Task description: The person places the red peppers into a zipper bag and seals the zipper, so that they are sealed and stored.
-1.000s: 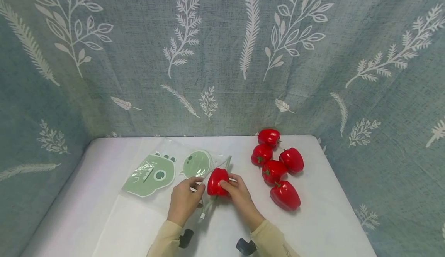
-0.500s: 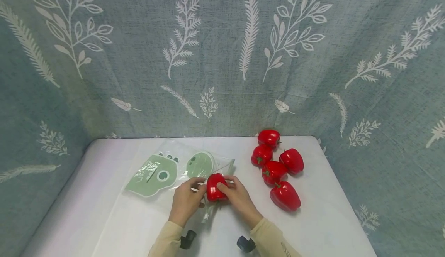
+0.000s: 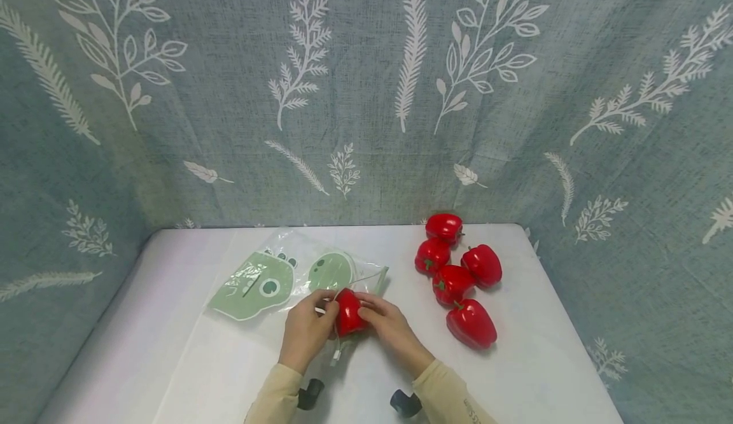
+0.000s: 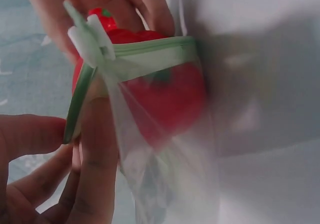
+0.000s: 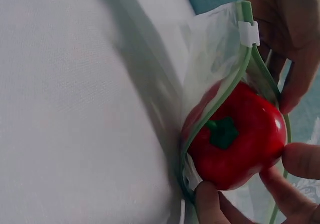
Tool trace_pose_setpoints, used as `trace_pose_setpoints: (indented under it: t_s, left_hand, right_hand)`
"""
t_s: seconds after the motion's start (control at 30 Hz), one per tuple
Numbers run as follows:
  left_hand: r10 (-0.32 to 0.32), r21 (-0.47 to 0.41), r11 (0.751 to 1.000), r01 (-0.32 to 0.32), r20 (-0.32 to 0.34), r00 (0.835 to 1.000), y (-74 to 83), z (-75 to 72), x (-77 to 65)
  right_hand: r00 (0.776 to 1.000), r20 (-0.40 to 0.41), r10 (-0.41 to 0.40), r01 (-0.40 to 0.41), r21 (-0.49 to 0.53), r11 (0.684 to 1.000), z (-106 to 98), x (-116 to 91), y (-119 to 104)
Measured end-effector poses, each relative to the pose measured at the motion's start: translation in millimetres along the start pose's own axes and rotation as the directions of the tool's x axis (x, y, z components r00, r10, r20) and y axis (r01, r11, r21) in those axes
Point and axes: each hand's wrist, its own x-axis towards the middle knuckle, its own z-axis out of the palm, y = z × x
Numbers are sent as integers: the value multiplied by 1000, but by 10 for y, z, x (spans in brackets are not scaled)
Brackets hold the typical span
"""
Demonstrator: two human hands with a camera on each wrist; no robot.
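Note:
A clear slider zip bag (image 3: 252,290), printed with green cartoon shapes, lies on the table. Its green-edged mouth gapes toward me, with a white slider (image 5: 249,33) at one end. My left hand (image 3: 306,330) pinches one rim of the mouth between thumb and finger, as the left wrist view shows. My right hand (image 3: 396,330) holds a red bell pepper (image 5: 250,139) in that mouth, thumb on one side and fingers around it. Part of the pepper sits behind the clear film, green stem facing inward; the rest bulges out between the two rims.
Several more red bell peppers (image 3: 471,324) lie in a loose cluster on the white table (image 3: 532,360), right of my right hand. A grey-green leaf-patterned curtain (image 3: 366,93) rises behind the table and along both sides.
The right hand has moved the pepper slightly left and toward me, into the bag's mouth. The bag has shifted a little to the right. Its rim now crosses the pepper.

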Motion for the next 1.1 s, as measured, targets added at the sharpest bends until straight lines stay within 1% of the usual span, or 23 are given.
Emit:
trace_pose_setpoints:
  t_s: [0.1, 0.17, 0.23, 0.3, 0.37, 0.43, 0.53, 0.63, 0.67, 0.87, 0.97, 1.1]
  left_hand:
    - [13, 22, 1000, -12, -14, 1000, 10, -6, 9]
    - [21, 42, 999, -20, -29, 999, 16, -14, 18]
    - [31, 55, 998, -29, -46, 998, 23, -30, 27]
    - [44, 57, 998, -41, -58, 997, 32, -50, 36]
    - [52, 47, 998, -49, -60, 997, 34, -63, 44]
    - [55, 40, 998, -53, -55, 997, 28, -67, 49]
    - [53, 39, 998, -51, -57, 997, 21, -64, 51]
    - [62, 46, 997, -59, -76, 995, 31, -71, 51]
    - [68, 47, 997, -64, -83, 994, 35, -75, 51]
    - [106, 72, 992, -99, -101, 989, 34, -82, 61]
    - [109, 75, 992, -101, -103, 989, 31, -82, 66]
    - [98, 54, 994, -93, -95, 991, 24, -84, 73]
  right_hand:
    - [1000, 19, -5, 4, 4, 1000, 19, 15, -3]
    - [1000, 13, -8, 8, 2, 1000, 37, 28, 6]
    - [1000, -7, -22, 22, 7, 1000, 62, 36, 12]
    - [999, -45, -31, 31, -2, 1000, 95, 49, 16]
    - [996, -82, -41, 40, -20, 999, 128, 64, 25]
    - [994, -99, -38, 35, -32, 999, 152, 74, 41]
    - [995, -93, -30, 29, -9, 1000, 162, 92, 79]
    - [996, -82, -31, 35, 48, 998, 159, 109, 108]
    - [996, -81, -39, 44, 67, 997, 161, 116, 113]
    - [991, -109, -77, 88, 104, 991, 230, 148, 121]
    - [989, -115, -97, 109, 107, 988, 278, 170, 125]
    - [988, -97, -124, 131, 75, 989, 327, 192, 115]
